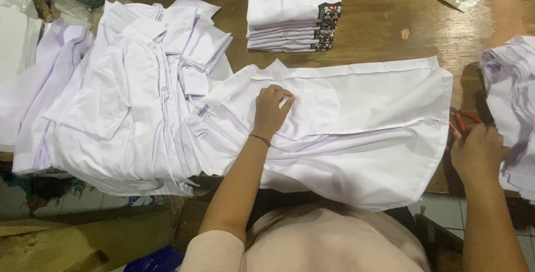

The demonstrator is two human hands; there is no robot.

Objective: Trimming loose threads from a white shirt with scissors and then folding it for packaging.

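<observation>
Left hand point(271, 109) reaches forward from lower centre, forearm bare and angled up and slightly right, thin dark band at the wrist, fingers curled and bunched with tips pressing down, palm down. Right hand point(478, 152) sits at the far right, forearm bare and running nearly straight up from the bottom edge, back of the hand up, fingers curled in a closed grip.
</observation>
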